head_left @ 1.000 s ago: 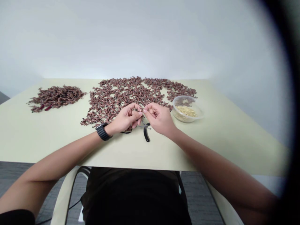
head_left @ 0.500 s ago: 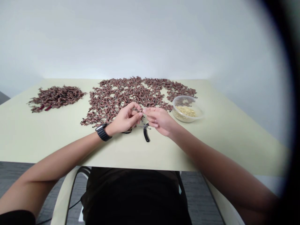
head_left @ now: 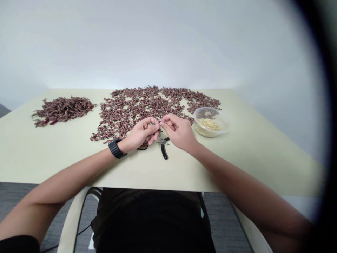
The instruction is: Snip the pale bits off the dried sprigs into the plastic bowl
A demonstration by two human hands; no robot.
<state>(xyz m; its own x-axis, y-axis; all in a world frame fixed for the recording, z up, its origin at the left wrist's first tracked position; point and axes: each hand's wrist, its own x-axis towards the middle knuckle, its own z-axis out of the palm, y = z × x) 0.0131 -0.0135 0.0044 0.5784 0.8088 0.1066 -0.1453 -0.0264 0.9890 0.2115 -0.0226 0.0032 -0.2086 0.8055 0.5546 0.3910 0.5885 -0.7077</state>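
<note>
My left hand (head_left: 143, 133) and my right hand (head_left: 181, 131) meet fingertip to fingertip above the table. Both are closed in a pinch around something small and reddish-brown, too small to make out. It resembles the many small reddish-brown twisted pieces (head_left: 126, 112) spread out behind my hands. Just below my fingers lie black-handled pliers (head_left: 164, 151), one handle toward me and their jaws partly hidden. Another dark, curved thing (head_left: 142, 148) shows under my left hand. Right of my right hand stands a clear round plastic tub (head_left: 202, 133) with small gold-coloured bits (head_left: 209, 124) in it.
A denser heap of longer brown twisted pieces (head_left: 64, 109), with a couple of dark red ones, lies at the table's left. The pale yellow table (head_left: 147, 174) backs against a white wall (head_left: 163, 42). A black watch (head_left: 116, 149) is on my left wrist.
My right hand has turned over and its fingers have curled in, from stretched-out fingers to a tighter pinch. My left hand stays nearly in place, its lower fingers loosened slightly.
</note>
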